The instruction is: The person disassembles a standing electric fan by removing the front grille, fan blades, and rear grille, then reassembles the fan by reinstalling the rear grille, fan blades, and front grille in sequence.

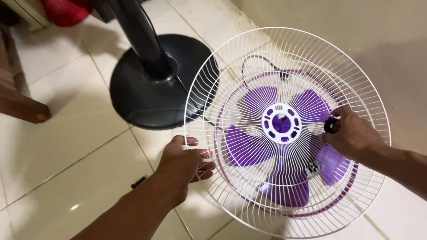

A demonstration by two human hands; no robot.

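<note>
Presently, the left hand (180, 162) grips the left rim of a white wire fan guard (288, 129), fingers curled around the outer wires with the thumb lying on top. The guard is round and tilted, its upper edge near the wall (356, 26) and its lower edge above the tiled floor (66, 146). The right hand (351, 133) rests against the guard's right half, fingers closed narrowly on a small black knob (331, 125); whether that knob is attached to anything cannot be told from this view. Behind the wires sit purple fan blades (249, 146), spread around a white hub ring (281, 123) at the guard's centre. A black cord (262, 60) loops behind the upper part of the guard. To the left stands a black round fan base (147, 95) with its dark pole (140, 35) rising from it, just beside the guard's rim. A small black piece (138, 182) lies on the floor near the left forearm. A wooden furniture leg (20, 104) sits at the far left.
</note>
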